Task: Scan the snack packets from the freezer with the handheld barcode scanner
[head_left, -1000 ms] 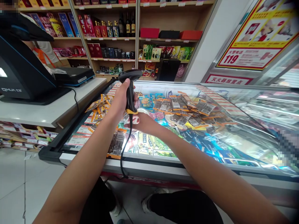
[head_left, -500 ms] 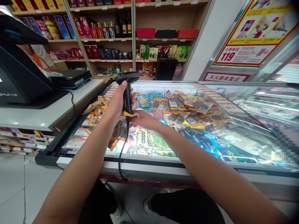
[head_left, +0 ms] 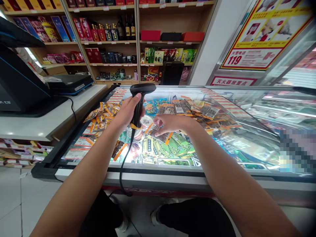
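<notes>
My left hand [head_left: 129,110] is wrapped around the handle of a black barcode scanner [head_left: 138,107] with a yellow-trimmed base. The scanner stands upright above the glass-topped freezer [head_left: 93,171], its cord hanging over the front edge. Just to its right, my right hand [head_left: 172,124] has thumb and fingers closed on a small clear packet of dark snack [head_left: 161,135] with orange edges. Similar packets lie on the glass: one heap [head_left: 102,117] left of the scanner, a bigger heap [head_left: 197,108] beyond my right hand, and a single dark packet [head_left: 119,149] near my left forearm.
Inside the freezer are green bags [head_left: 172,144], blue bags and white tubs [head_left: 146,121]. A white counter [head_left: 32,125] with a black till [head_left: 19,79] and a scale [head_left: 71,82] stands left. Behind are shelves of bottles and boxes. A red-yellow poster [head_left: 261,39] hangs right.
My right hand has moved right, away from beneath the scanner, with a packet in it. My left hand has shifted slightly right with the scanner, and the view has turned a little.
</notes>
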{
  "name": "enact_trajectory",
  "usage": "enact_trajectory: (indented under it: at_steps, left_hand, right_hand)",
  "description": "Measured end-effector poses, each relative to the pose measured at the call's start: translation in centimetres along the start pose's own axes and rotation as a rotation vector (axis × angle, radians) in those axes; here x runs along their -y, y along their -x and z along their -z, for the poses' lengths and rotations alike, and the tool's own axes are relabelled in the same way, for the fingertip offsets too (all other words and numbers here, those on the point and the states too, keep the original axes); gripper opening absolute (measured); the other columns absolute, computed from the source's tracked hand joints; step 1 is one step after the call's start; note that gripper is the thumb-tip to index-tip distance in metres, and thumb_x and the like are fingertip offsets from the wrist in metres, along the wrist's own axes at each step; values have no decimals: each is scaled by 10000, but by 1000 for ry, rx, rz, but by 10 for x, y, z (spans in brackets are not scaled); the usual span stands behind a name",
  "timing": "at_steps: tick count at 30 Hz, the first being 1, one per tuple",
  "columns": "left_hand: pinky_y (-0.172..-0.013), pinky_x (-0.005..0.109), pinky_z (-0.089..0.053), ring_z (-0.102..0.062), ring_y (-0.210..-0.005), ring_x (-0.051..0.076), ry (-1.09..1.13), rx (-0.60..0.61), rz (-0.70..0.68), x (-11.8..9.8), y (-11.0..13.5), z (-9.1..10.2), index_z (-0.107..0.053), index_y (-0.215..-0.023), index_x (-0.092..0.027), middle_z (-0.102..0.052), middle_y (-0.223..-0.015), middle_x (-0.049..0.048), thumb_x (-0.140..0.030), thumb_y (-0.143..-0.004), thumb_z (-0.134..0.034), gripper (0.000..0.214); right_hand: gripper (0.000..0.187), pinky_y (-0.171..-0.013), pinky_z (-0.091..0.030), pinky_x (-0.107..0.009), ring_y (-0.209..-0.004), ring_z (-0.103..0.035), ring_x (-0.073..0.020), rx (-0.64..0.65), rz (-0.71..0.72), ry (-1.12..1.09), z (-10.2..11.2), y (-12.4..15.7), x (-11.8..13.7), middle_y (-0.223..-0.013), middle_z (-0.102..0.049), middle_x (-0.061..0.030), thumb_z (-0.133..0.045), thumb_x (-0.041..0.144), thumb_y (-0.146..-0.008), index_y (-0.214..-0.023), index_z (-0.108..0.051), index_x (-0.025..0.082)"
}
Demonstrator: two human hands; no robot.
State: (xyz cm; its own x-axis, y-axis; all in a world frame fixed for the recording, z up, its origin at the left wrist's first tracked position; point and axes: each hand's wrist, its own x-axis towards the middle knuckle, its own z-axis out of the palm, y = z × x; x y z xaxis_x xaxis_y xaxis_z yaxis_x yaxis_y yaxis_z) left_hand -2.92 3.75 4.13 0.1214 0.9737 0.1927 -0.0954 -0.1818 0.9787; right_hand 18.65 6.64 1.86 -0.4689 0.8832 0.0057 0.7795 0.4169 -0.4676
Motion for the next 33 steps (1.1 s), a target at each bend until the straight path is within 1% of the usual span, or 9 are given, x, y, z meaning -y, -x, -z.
enact_trajectory:
  at_steps: [3,5,9,12,15,20,25,30,33]
  left_hand:
    - [-361,236,-342,-504,-380,127,-4,17,-10,1,0,-1,-571,-822,-232,-605,-517,-1,-683,-870,-670,464]
    - [-369,235,-357,-504,-388,124,-17,41,-33,2,0,0,-574,-815,-231,-610,-523,5,-686,-869,-670,469]
    - [-371,232,-363,-496,-396,119,-53,96,-33,5,1,0,-554,-760,-225,-618,-537,24,-716,-869,-648,512]
    - [-371,225,-372,-494,-398,119,-107,183,-14,5,4,0,-544,-733,-220,-618,-534,32,-755,-868,-610,555]
    - [-387,220,-405,-524,-419,127,-194,300,5,3,9,0,-571,-715,-209,-630,-545,43,-771,-876,-591,585]
    - [-380,222,-410,-535,-418,121,-341,421,37,4,13,2,-629,-629,-179,-621,-573,64,-768,-925,-535,666]
    - [-405,223,-417,-536,-447,120,-314,488,-12,5,14,-1,-630,-638,-184,-610,-580,62,-743,-953,-517,652]
    - [-432,229,-434,-529,-455,119,-292,525,-47,2,17,-4,-610,-649,-183,-595,-558,57,-768,-933,-526,655]
    - [-418,232,-416,-525,-447,122,-247,485,-41,1,15,-1,-583,-722,-195,-606,-564,39,-776,-901,-575,608]
  right_hand:
    - [400,-670,-551,-395,-775,-694,-261,178,-24,51,0,-3,4,-920,-743,-65,-942,462,-664,-917,-721,245]
    - [312,-622,-527,-381,-712,-649,-236,112,-19,-7,-1,-9,4,-838,-707,-70,-875,467,-757,-829,-680,235]
    - [219,-613,-553,-350,-707,-626,-204,-312,-128,-394,-1,-26,-4,-861,-669,-60,-695,446,-930,-944,-680,228]
    - [216,-596,-579,-334,-703,-613,-185,-676,-215,-685,5,-34,-14,-881,-611,-32,-630,419,-951,-1045,-663,228]
    - [213,-571,-558,-310,-656,-562,-161,-844,-210,-766,15,-36,-23,-805,-513,5,-640,440,-922,-977,-646,235]
    - [240,-563,-537,-303,-657,-554,-157,-888,-192,-771,26,-34,-35,-771,-442,17,-654,464,-891,-848,-584,238]
    - [252,-551,-524,-298,-663,-549,-164,-920,-176,-741,27,-36,-43,-732,-406,22,-670,465,-879,-837,-564,241]
    - [285,-565,-542,-327,-661,-550,-174,-911,-187,-710,28,-31,-33,-745,-446,7,-664,470,-913,-807,-521,246]
    - [294,-611,-529,-340,-675,-541,-183,-884,-219,-563,31,-23,-23,-745,-451,-2,-627,452,-951,-783,-508,242]
